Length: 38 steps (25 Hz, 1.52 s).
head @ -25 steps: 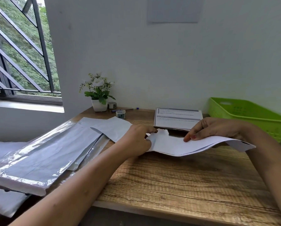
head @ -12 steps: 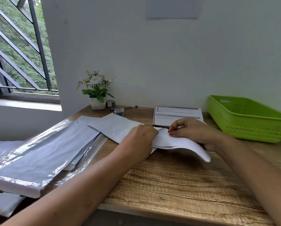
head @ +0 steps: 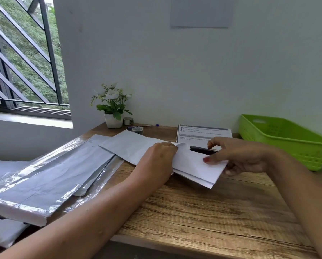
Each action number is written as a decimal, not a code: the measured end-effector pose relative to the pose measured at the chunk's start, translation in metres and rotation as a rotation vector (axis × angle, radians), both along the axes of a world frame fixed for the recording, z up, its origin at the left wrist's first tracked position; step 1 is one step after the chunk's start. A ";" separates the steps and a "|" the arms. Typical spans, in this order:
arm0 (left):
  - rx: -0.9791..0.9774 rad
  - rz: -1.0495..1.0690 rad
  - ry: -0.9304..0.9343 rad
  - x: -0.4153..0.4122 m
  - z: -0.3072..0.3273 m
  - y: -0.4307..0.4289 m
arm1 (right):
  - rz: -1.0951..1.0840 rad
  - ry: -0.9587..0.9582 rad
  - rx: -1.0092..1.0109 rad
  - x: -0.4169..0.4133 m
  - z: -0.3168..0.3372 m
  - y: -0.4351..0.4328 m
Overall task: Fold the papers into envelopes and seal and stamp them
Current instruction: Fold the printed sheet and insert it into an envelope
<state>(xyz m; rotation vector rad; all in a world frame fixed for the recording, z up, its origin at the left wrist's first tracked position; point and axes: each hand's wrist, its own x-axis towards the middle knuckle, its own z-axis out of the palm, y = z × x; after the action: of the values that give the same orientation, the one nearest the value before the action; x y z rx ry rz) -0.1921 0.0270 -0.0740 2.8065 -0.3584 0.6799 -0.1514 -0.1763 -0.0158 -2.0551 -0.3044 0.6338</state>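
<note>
We pinch the half-folded paper (head: 193, 166) in left hand (head: 159, 157) and right hand (head: 238, 156), beside the green basket (head: 296, 156) (mid-fold, seemingly); next, crease it flat.

I see matt white paper (head: 195, 166), a grainy wood desk (head: 203, 212), glossy crinkled plastic wrap (head: 35, 186) (very reflective) and a smooth green plastic basket (head: 287, 144).

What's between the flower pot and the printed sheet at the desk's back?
In the head view: one tape roll by the pot, a second roll, and a pen.
</note>
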 end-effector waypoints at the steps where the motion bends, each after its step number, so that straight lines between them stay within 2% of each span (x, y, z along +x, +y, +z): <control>1: 0.002 0.003 -0.004 0.000 -0.001 0.000 | 0.042 0.035 0.019 -0.002 0.005 -0.007; 4: 0.009 0.010 -0.018 -0.001 -0.002 0.000 | 0.020 -0.046 0.073 -0.003 0.005 -0.003; 6: -0.002 0.004 -0.034 0.000 -0.003 0.000 | -0.082 -0.182 0.149 0.000 -0.004 0.010; 10: -0.032 -0.039 -0.050 -0.004 0.000 -0.006 | -0.221 -0.512 0.152 0.001 -0.027 0.035; 12: -0.050 -0.048 -0.064 -0.005 -0.001 -0.006 | -0.262 -0.602 0.197 -0.002 -0.033 0.044; 20: -0.100 -0.020 -0.072 -0.003 -0.001 -0.003 | -0.172 -0.553 0.268 -0.007 -0.033 0.044; 26: -0.070 0.017 -0.068 -0.005 0.001 -0.003 | -0.166 -0.319 0.325 0.001 -0.032 0.041; 28: -0.066 -0.002 -0.077 -0.005 0.000 -0.004 | -0.184 -0.313 0.310 0.002 -0.031 0.040; 30: -0.073 -0.068 -0.117 -0.006 -0.003 -0.007 | -0.230 -0.395 0.280 0.002 -0.035 0.043; 35: -0.091 -0.204 -0.197 -0.005 -0.009 -0.015 | -0.298 -0.777 0.083 -0.001 -0.047 0.058; 38: -0.140 -0.220 -0.170 -0.012 -0.003 -0.016 | -0.356 -0.870 0.046 -0.001 -0.053 0.063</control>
<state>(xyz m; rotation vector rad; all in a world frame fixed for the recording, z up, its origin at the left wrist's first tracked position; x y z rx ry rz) -0.2037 0.0110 -0.0774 2.5359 -0.6150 0.8571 -0.1525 -0.1137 -0.0684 -2.1629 -0.4200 -0.5086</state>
